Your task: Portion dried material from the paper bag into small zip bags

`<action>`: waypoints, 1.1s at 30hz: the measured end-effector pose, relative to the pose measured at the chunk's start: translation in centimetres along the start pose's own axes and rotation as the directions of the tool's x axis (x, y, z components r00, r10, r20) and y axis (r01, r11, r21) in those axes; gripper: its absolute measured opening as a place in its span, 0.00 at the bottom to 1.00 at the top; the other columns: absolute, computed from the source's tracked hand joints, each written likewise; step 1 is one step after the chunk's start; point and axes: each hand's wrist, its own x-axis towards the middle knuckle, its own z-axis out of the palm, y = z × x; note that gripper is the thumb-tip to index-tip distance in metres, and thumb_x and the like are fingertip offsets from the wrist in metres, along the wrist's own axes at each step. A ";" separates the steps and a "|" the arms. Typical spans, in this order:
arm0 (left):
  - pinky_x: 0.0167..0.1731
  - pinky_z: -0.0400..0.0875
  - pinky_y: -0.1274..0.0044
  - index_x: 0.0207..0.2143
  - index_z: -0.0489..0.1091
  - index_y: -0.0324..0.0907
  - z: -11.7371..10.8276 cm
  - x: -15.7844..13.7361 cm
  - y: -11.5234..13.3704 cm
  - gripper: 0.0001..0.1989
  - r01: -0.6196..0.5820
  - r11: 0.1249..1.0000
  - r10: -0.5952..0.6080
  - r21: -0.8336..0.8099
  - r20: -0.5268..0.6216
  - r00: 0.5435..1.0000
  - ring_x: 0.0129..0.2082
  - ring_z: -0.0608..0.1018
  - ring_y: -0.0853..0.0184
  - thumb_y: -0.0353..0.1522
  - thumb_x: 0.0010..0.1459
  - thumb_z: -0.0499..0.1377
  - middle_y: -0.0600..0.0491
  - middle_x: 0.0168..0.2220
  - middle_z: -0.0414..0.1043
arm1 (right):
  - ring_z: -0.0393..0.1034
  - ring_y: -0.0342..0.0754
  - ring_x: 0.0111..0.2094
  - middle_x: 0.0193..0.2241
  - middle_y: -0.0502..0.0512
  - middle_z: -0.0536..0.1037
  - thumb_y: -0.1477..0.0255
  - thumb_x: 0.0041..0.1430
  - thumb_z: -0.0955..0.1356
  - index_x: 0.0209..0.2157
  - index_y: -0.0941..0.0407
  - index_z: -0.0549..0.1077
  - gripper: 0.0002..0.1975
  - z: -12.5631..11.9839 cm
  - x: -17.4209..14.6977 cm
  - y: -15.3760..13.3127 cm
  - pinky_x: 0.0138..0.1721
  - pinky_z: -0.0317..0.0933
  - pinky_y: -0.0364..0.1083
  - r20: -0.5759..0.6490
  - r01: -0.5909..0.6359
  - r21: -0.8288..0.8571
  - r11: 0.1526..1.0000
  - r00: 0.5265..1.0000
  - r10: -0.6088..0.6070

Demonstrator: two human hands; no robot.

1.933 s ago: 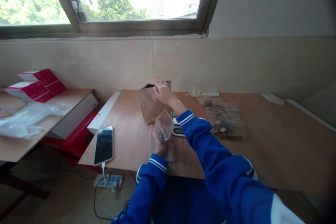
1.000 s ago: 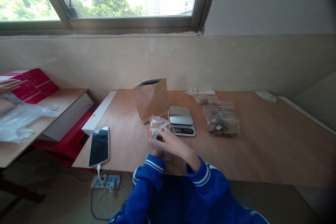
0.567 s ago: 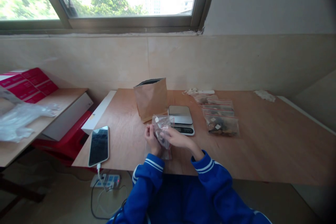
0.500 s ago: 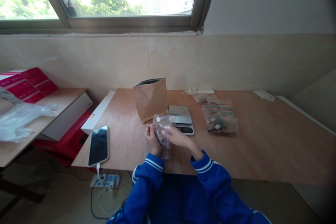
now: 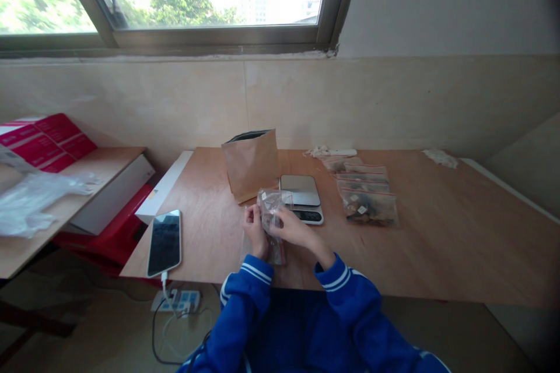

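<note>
Between my hands a clear plastic zip bag [image 5: 270, 203] stands upright, crumpled, with a small white label near its top. My left hand [image 5: 255, 229] is closed at the bag's left edge, its fingertips pinched together. From the other side my right hand [image 5: 294, 229] grips the bag, its fingers partly hidden by the plastic. What lies inside is hard to make out. Below, on the table, lies another clear bag [image 5: 277, 255] with a red strip, partly covered by my left wrist. Just behind my right hand sits a kitchen scale [image 5: 301, 191] with a dark display.
A brown paper pouch [image 5: 251, 168] stands open-topped behind my hands. Several filled zip bags [image 5: 370, 207] overlap to the right of the scale. At the left edge a phone [image 5: 164, 243] is plugged into a cable. A side table [image 5: 120, 155] holds crumpled plastic [image 5: 37, 198].
The bag has shifted slightly to the right and its lower part looks more bunched. My right hand has moved a little along it; both hands stay at the bag.
</note>
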 end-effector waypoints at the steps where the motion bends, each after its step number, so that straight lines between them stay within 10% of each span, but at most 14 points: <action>1: 0.34 0.67 0.75 0.29 0.70 0.39 0.0 0.0 -0.1 0.18 -0.005 1.000 0.005 0.020 0.006 1.000 0.29 0.72 0.68 0.46 0.55 0.60 0.54 0.28 0.71 | 0.66 0.48 0.37 0.36 0.54 0.71 0.78 0.54 0.67 0.36 0.56 0.74 0.08 0.1 0.0 0.0 0.44 0.63 0.48 -0.017 0.000 -0.012 1.000 1.000 0.000; 18: 0.34 0.66 0.74 0.33 0.67 0.42 -0.3 -0.2 -0.6 0.17 -0.028 0.972 0.043 0.233 -0.059 0.997 0.30 0.73 0.66 0.47 0.60 0.54 0.53 0.30 0.71 | 0.71 0.51 0.39 0.36 0.57 0.76 0.78 0.53 0.70 0.34 0.57 0.79 0.06 0.8 0.3 0.6 0.44 0.64 0.49 -0.215 -0.039 0.109 0.993 0.975 0.062; 27: 0.37 0.66 0.73 0.34 0.63 0.42 -0.2 0.2 -0.6 0.15 0.019 0.955 0.034 0.297 -0.172 0.984 0.34 0.73 0.64 0.44 0.64 0.48 0.52 0.32 0.69 | 0.68 0.48 0.29 0.28 0.54 0.75 0.60 0.53 0.70 0.29 0.58 0.77 0.14 -2.0 1.1 1.9 0.33 0.63 0.46 -0.516 0.041 0.329 0.943 0.845 0.143; 33: 0.39 0.66 0.72 0.35 0.63 0.43 -0.3 0.2 -1.0 0.16 0.034 0.952 0.015 0.303 -0.157 0.988 0.36 0.74 0.64 0.45 0.64 0.48 0.52 0.33 0.69 | 0.68 0.47 0.33 0.31 0.54 0.72 0.59 0.58 0.69 0.32 0.59 0.76 0.15 -8.7 5.7 -2.1 0.36 0.63 0.44 -0.699 0.247 0.060 0.967 0.702 -0.135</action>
